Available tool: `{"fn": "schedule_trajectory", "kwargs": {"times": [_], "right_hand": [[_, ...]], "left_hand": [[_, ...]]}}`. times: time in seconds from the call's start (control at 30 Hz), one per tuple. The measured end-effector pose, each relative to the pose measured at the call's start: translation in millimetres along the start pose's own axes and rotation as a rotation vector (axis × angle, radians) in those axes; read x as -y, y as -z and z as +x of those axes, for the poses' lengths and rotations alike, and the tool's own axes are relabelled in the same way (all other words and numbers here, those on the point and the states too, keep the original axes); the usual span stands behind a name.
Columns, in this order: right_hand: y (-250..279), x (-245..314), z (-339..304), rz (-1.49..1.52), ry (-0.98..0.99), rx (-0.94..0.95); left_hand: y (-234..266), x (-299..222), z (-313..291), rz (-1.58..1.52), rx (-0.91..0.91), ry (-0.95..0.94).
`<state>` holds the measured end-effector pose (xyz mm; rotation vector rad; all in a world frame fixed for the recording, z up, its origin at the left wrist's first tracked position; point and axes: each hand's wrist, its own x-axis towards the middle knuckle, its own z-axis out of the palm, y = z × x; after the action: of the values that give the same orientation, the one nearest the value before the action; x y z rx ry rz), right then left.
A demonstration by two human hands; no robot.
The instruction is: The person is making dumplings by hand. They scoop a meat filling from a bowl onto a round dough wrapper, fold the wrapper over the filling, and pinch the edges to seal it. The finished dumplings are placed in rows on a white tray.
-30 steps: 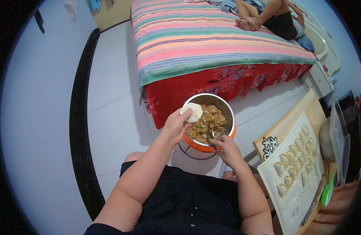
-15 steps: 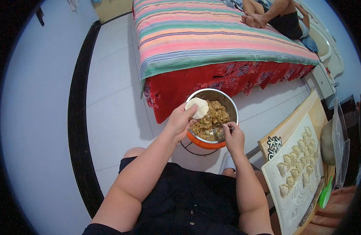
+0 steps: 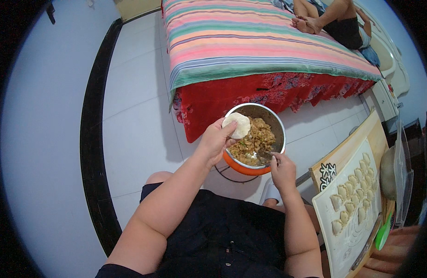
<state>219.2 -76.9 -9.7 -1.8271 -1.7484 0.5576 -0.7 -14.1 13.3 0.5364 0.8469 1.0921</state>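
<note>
My left hand [image 3: 215, 140] pinches a round, pale dumpling wrapper [image 3: 236, 125] by its edge, thumb on top, above the left side of a deep metal pot [image 3: 284, 133] with an orange outside. Inside the pot lies brown minced filling [image 3: 259, 133] with green bits. At the pot's near right rim, my right hand [image 3: 283, 172] is closed round the handle of a metal spoon [image 3: 265, 157], whose end reaches into the filling. The fingers partly cover the handle.
On the right, a wooden board [image 3: 345, 138] bears a white mat [image 3: 325, 207] with several folded dumplings [image 3: 354, 190]. A green-handled tool [image 3: 383, 234] lies beside it. Beyond the pot stands a bed with a striped cover [image 3: 232, 39], where another person's bare legs [image 3: 322, 21] rest.
My right hand has drawn slightly toward me and right with the spoon. My left hand still holds the wrapper over the pot. The whole view has shifted a little.
</note>
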Motion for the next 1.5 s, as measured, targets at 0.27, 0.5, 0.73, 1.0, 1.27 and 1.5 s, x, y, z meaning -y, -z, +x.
{"fn": "schedule_trajectory", "kwargs": {"times": [0.27,0.5,0.73,1.0,1.27,1.5], "right_hand": [[-18.8,-6.2,3.5,0.171,-0.135,-0.064],[-31.5,-14.0,2.9,0.328,-0.081,-0.05],[-18.6,-2.4,-4.3,0.244,-0.062,0.091],[-20.3,-5.1,-8.2,0.386,-0.078,0.143],[-21.3,1.5,-6.4,0.536,-0.211,0.172],[-25.0,10.7,-10.4,0.407,-0.003,0.136]], "left_hand": [[-2.2,-0.5,-0.2,0.0,-0.02,0.009],[-4.3,-1.4,-0.7,0.012,-0.012,0.019],[-5.2,-2.4,-3.0,0.021,-0.036,0.025],[-8.7,-1.5,-1.4,0.002,-0.082,0.03],[-5.5,0.9,1.5,0.003,-0.049,0.021],[-7.5,-1.2,-1.1,0.026,-0.066,0.03]]}}
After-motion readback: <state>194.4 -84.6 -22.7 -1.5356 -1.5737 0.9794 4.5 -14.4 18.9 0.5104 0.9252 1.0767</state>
